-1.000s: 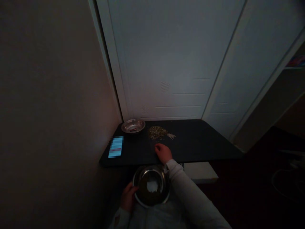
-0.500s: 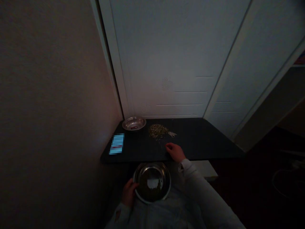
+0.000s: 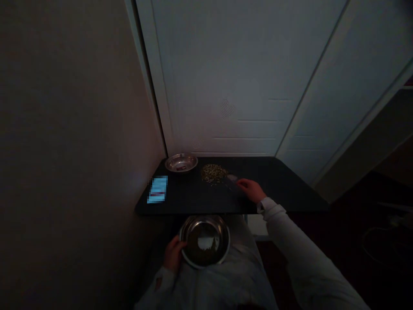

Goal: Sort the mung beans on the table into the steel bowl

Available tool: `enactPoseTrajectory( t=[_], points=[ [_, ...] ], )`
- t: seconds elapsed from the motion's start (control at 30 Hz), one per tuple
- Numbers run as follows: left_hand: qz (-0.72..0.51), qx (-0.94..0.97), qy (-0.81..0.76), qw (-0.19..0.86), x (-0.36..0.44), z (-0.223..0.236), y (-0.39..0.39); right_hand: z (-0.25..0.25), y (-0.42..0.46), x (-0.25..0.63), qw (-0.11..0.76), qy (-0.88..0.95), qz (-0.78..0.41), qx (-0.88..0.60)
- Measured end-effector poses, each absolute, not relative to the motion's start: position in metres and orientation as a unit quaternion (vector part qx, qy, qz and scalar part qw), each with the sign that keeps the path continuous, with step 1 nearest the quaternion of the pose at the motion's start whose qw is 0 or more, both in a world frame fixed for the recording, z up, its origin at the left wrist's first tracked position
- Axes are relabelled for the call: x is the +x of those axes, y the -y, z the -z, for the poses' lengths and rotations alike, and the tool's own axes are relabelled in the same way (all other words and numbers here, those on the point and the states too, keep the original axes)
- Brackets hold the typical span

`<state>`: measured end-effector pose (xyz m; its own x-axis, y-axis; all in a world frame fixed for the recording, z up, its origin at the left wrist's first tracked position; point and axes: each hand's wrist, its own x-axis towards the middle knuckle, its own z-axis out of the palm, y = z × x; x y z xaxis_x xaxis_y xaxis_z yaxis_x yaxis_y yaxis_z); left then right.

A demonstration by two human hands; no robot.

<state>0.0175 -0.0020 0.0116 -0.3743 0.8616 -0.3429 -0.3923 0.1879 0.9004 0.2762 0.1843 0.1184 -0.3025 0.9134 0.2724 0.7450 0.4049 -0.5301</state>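
Observation:
My left hand grips the left rim of a steel bowl, which rests on my lap just below the table edge. Dark, small grains lie in the bottom of this bowl, around a bright reflection. Over the table, my right hand has its fingers pinched together; what they hold, if anything, is too small and dark to tell. Just left of its fingertips is a small pale heap, blurred. Beside that heap lies a larger pile of seed-like, mottled bits.
A second, shallow steel bowl stands at the back left of the dark table. A lit phone screen, pixelated, lies at the left edge. A wall rises close on the left, with white panels behind the table. Light is dim.
My right hand has moved right and farther over the table, up to the pale heap. My left hand keeps hold of the bowl. The view has shifted slightly.

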Motion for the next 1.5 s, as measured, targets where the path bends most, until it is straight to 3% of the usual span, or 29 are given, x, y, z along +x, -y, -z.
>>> enactPoseTrajectory(
  t=[0.17, 0.53, 1.1, 1.23, 1.4, 1.5],
  points=[
    [-0.608, 0.201, -0.561, 0.525, 0.017, -0.008, 0.002, -0.130, -0.171, 0.287, 0.322, 0.785, -0.078, -0.523],
    [-0.604, 0.197, -0.565, 0.526, 0.020, -0.015, 0.004, -0.109, -0.138, 0.290, 0.206, 0.840, 0.114, -0.489],
    [-0.599, 0.208, -0.578, 0.513, 0.019, -0.014, 0.003, -0.110, -0.155, 0.272, 0.102, 0.819, 0.119, -0.552],
    [-0.598, 0.210, -0.577, 0.515, 0.020, -0.015, 0.003, -0.109, -0.173, 0.274, 0.135, 0.801, 0.096, -0.575],
    [-0.595, 0.207, -0.576, 0.521, 0.021, -0.020, 0.004, -0.108, -0.187, 0.283, 0.266, 0.751, 0.046, -0.602],
    [-0.595, 0.211, -0.578, 0.517, 0.020, -0.017, 0.004, -0.108, -0.189, 0.286, 0.273, 0.745, 0.043, -0.608]
  ],
)
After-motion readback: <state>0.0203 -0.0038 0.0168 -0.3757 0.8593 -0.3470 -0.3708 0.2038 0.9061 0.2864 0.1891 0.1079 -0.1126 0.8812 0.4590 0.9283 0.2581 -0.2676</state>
